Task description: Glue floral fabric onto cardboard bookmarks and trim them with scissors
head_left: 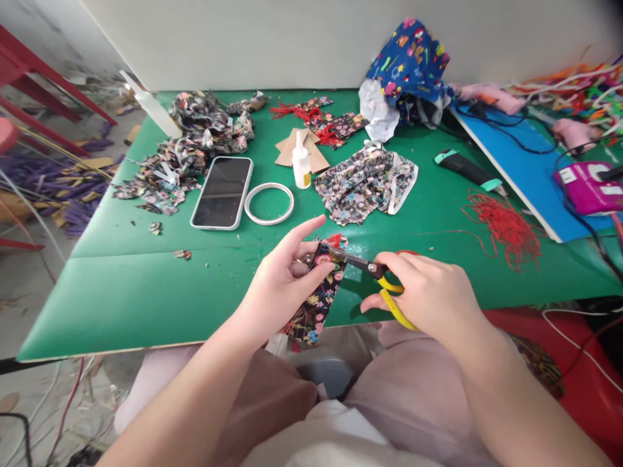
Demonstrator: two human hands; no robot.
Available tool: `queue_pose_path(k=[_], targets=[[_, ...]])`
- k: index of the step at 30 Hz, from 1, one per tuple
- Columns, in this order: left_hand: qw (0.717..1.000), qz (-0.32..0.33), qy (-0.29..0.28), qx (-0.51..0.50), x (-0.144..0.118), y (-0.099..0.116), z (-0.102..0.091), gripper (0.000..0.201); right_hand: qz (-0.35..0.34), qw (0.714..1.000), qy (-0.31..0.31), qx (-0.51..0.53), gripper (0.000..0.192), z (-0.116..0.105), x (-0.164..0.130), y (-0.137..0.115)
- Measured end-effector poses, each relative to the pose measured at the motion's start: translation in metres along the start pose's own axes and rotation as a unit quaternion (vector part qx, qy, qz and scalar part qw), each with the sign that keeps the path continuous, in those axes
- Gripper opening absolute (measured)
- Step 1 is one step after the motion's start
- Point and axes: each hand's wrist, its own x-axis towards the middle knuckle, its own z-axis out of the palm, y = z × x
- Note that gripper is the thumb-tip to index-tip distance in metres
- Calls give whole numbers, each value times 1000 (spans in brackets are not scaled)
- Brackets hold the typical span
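My left hand (285,275) pinches a strip of black floral fabric (318,301) near its upper end, and the strip hangs down over the table's front edge. In my right hand (428,292) is a pair of scissors (372,267) with yellow and red handles, fingers through the loops. The scissor blades lie at the top of the fabric, close to my left fingertips. Whether the blades are fully closed is hard to make out. A bit of red thread or cloth (335,240) shows just behind the strip's top end.
On the green table (146,285) lie a phone (222,193), a white ring (248,206), a small glue bottle (301,165), floral cloth (360,185), red threads (506,227) and a utility knife (467,170). Fabric scraps (195,139) pile at the back left. A blue board (516,165) is at right.
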Motion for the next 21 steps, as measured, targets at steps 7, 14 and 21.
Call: queue_pose_path(k=[7, 14, 21], targets=[[1000, 23, -4, 7, 0, -2, 0, 56, 17, 1000, -20, -1, 61, 1, 0, 2], [996, 59, 1, 63, -2, -3, 0, 56, 23, 999, -49, -5, 64, -3, -1, 2], [980, 123, -12, 159, -3, -7, -1, 56, 20, 999, -48, -8, 62, -2, 1, 1]])
